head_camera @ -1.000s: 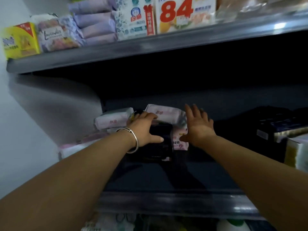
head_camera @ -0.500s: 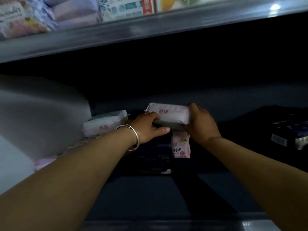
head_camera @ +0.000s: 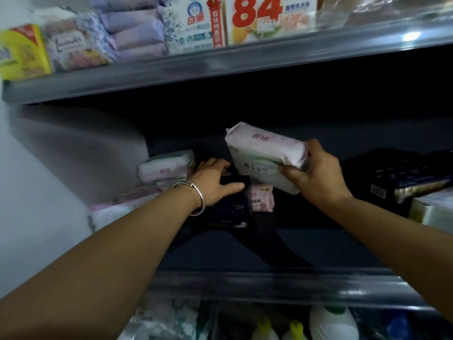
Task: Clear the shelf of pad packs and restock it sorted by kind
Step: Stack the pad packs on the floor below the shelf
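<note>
My right hand (head_camera: 316, 177) grips a white-and-pink pad pack (head_camera: 264, 153) by its right end and holds it tilted above the dark shelf (head_camera: 245, 249). My left hand (head_camera: 213, 180), with a metal bangle at the wrist, curls over the top of a dark pad pack (head_camera: 230, 209) standing on the shelf. A small pink pack (head_camera: 261, 197) stands just right of the dark one. Another white-pink pack (head_camera: 164, 168) lies on top of more pale packs (head_camera: 115, 209) against the left wall.
Dark boxes (head_camera: 402, 177) and pale packs (head_camera: 431, 212) fill the shelf's right end. The upper shelf (head_camera: 220, 67) carries soap boxes and purple packs close overhead. Bottles (head_camera: 328, 322) stand on the level below.
My right hand has closed on the white-pink pack and lifted it up and to the right, off the dark pack. My left hand stays on the dark pack.
</note>
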